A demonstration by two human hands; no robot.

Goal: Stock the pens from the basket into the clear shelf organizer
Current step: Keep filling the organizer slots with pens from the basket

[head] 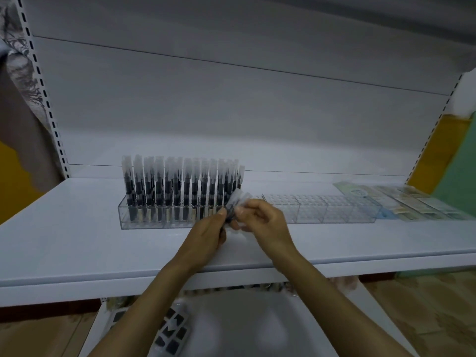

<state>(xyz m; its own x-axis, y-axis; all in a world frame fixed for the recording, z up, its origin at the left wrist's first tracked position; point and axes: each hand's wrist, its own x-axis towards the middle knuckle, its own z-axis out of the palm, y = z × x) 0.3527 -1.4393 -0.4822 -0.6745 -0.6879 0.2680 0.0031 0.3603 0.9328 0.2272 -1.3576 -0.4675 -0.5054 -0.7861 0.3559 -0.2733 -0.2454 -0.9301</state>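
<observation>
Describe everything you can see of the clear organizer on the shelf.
The clear organizer is a long, low box of see-through plastic, acrylic by its look, lying flat along the white shelf. Its top is a grid of small holes. The left half is filled with upright pens, dark with clear caps; the right half holds none. The left hand and right hand hold a packaged pen in front of its middle.
</observation>
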